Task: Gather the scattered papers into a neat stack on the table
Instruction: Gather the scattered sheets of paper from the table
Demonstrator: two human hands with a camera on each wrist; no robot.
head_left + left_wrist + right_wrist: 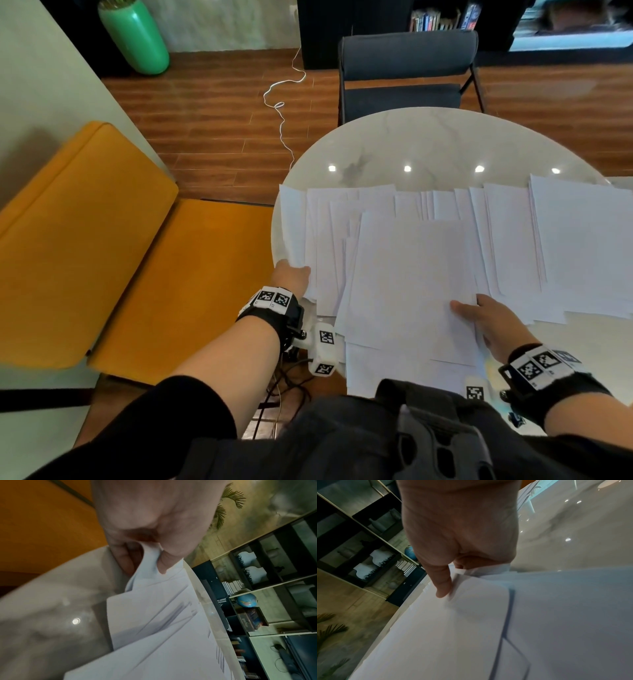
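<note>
White papers [411,274] fanned sideways (long edges away)

A lived-in home, most likely a dining or living room, is suggested. A round marble-look table [428,144] is set on a wood-plank floor [212,113], with a dark chair [407,72] at its far side and an orange upholstered bench [102,240] to the left. A tall green vase [135,36] is seen far left. Dark shelving [274,574] with books [428,20], white vases [247,559] and a globe [247,600] is shown beyond.
</note>
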